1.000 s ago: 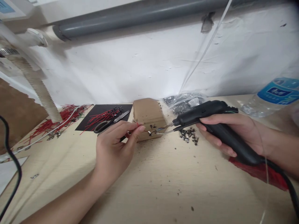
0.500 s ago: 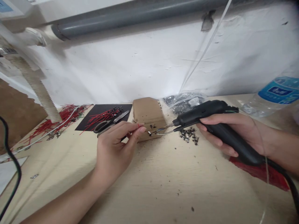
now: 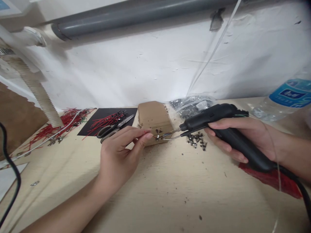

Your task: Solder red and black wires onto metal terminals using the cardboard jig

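Between thumb and forefinger, my left hand (image 3: 121,153) pinches a thin red wire (image 3: 145,131), most of it hidden by the fingers. At the wire's far end is a small black-and-silver part (image 3: 157,137), over the front of a brown cardboard block (image 3: 153,111). My right hand (image 3: 257,139) is wrapped round a black soldering gun (image 3: 209,115) with its thumb on top. The gun's metal tip (image 3: 170,133) and thin curved feed tube (image 3: 172,138) meet close beside the small part. Whether they touch it I cannot tell.
Black-handled scissors (image 3: 116,127) and red wires (image 3: 104,122) lie on a black sheet (image 3: 86,127). More red wires (image 3: 51,131) are heaped at left. Loose small parts (image 3: 196,140) lie under the gun, with a plastic bag (image 3: 191,105) behind. A bottle (image 3: 289,97) stands right.
The small part at the wire's end has shifted slightly right and up, and now shows a bright side. Both hands keep their grip, and the soldering gun is almost still.
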`<state>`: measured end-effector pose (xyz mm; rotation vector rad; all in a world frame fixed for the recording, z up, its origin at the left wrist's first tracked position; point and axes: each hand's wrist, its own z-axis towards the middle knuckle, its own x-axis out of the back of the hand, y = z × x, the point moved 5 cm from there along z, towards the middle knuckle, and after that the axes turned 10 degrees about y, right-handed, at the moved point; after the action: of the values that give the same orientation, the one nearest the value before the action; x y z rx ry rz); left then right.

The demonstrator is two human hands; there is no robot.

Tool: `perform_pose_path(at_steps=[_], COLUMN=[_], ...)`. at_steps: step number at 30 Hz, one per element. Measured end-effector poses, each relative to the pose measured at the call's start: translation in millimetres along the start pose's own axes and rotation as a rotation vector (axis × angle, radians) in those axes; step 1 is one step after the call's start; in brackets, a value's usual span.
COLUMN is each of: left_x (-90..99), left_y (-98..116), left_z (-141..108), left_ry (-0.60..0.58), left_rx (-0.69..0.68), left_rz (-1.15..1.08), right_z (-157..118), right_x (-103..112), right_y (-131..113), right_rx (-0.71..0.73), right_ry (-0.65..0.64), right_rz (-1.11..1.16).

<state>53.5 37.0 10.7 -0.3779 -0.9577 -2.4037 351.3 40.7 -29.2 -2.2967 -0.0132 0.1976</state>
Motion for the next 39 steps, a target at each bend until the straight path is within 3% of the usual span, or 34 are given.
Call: perform_pose_path(at_steps=[15,39], left_x=[5.3,3.0], left_y=[-0.6,1.8], left_z=[-0.7,-1.5], left_ry=[0.054,0.022], left_rx=[-0.025,-0.026], left_rz=[-0.018,-0.036], right_z=[0.9,1.2], right_x=[0.7,1.8], right_y=[1.2,0.4], right_rx=[0.026,0.025], right_ry=[-0.041,-0.036], right_rz=[0.013,0.012])
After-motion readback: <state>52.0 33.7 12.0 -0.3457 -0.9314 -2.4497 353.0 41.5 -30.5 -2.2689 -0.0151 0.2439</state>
